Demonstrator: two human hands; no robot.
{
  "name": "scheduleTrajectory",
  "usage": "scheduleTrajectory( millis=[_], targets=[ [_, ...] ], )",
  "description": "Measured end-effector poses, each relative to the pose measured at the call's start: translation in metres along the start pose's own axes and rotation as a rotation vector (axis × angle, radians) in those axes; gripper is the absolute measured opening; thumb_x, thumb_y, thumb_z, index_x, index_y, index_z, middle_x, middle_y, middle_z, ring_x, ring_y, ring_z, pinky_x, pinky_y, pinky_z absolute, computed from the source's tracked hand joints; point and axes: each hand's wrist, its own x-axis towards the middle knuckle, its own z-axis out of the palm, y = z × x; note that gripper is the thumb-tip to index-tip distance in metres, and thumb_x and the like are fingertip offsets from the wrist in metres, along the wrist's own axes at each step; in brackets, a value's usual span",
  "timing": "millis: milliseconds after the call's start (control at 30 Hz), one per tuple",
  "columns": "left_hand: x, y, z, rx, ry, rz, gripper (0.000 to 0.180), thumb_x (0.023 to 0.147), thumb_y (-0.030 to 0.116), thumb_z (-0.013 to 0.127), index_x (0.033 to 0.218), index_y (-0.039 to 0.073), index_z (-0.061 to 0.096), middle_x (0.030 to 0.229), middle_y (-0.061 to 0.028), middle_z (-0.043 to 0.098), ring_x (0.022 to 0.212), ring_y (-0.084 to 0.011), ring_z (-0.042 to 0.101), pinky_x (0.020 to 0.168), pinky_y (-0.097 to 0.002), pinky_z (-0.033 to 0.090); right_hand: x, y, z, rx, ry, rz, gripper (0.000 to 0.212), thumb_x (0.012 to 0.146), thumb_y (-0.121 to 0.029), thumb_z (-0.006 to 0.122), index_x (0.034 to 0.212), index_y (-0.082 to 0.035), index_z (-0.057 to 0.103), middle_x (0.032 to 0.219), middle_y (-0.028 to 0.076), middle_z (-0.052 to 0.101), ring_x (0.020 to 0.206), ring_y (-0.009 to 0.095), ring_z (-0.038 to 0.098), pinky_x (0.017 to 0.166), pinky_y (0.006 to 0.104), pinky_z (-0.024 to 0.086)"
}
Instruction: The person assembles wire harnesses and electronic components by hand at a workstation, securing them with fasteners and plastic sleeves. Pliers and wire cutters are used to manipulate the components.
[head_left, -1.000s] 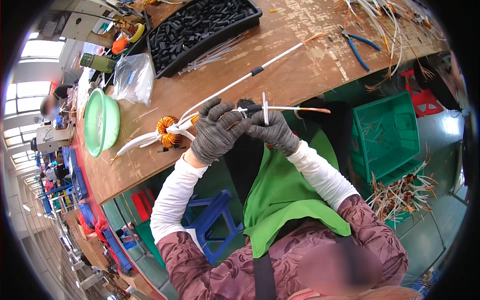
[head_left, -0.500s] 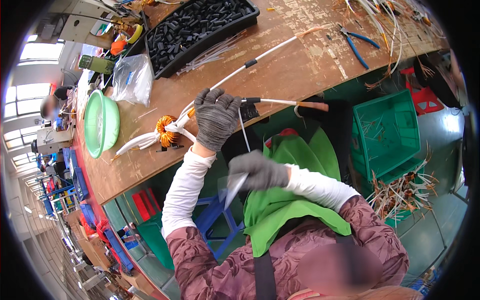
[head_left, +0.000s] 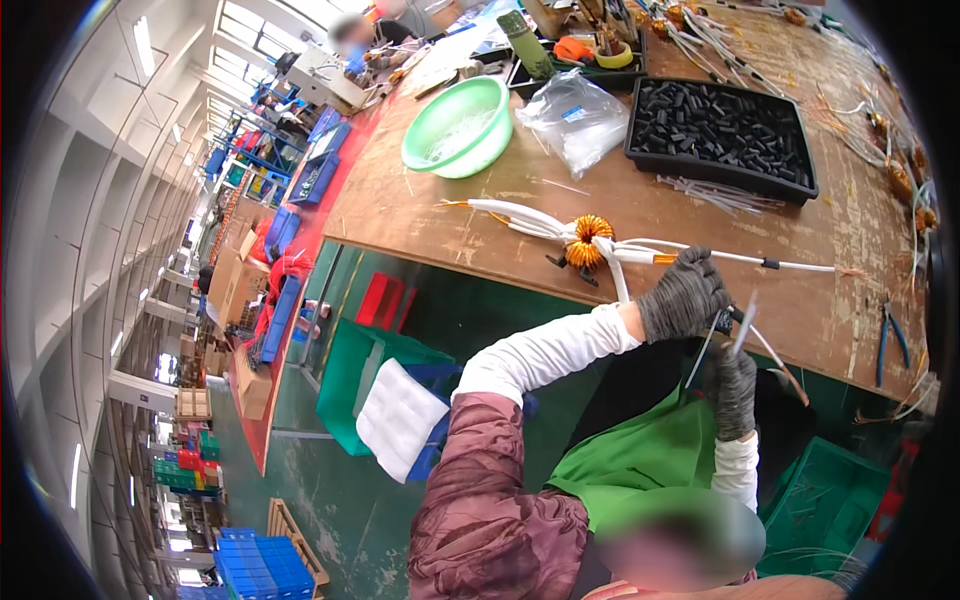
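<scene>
A copper-wound ring coil rests near the front edge of the worktable, white-sleeved leads running out both sides. My left hand, in a grey knit glove, is closed around the leads right of the coil. From below it hangs a thin white strip resembling a cable tie. Just right and below, my gloved right hand grips a pale, blade-like tool, pointing up and blurred; its handle is hidden. Beside the blade, a lead with a black sleeve and bare copper end slants down past the table edge.
Behind the coil stand a black tray of short black tubes, a plastic bag and a green basin. Blue-handled pliers lie at the right. Below are a green crate and a stool with a white cushion.
The view has swung left, so the table's things appear farther right. My right hand has come up with the blade close to my left hand, which keeps its hold on the leads.
</scene>
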Motion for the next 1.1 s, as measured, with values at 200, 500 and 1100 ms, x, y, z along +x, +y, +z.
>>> scheduleTrajectory(
  millis=[200,500,1100],
  targets=[
    [-0.007,-0.003,-0.004,0.022,-0.017,0.023,0.013,0.065,0.02,0.057,0.075,0.012,0.057,0.068,-0.005,0.053,0.072,-0.0229,0.055,0.092,-0.0454,0.033,0.008,-0.013,0.023,-0.088,0.003,0.059,0.012,0.083,-0.021,0.061,0.083,-0.009,0.058,0.057,-0.006,0.047,0.046,0.003,0.042,0.041,0.0189,0.03],
    [-0.007,-0.002,0.006,0.04,0.056,0.047,0.015,0.065,0.019,0.058,0.079,0.016,0.061,0.07,-0.001,0.056,0.071,-0.0194,0.057,0.094,-0.0449,0.032,0.016,-0.011,0.024,0.155,-0.001,-0.086,0.017,0.081,-0.016,0.056,0.093,-0.005,0.058,0.078,-0.002,0.055,0.066,0.006,0.05,0.06,0.0192,0.041],
    [0.018,-0.016,0.006,-0.196,0.272,-0.132,0.016,0.067,0.003,0.068,0.079,0.009,0.059,0.072,-0.0058,0.058,0.069,-0.0255,0.057,0.075,-0.0376,0.043,0.055,-0.031,-0.008,0.331,0.234,-0.187,0.022,0.087,-0.019,0.058,0.103,-0.004,0.059,0.071,-0.001,0.056,0.055,0.005,0.05,0.045,0.0175,0.037]
  ],
)
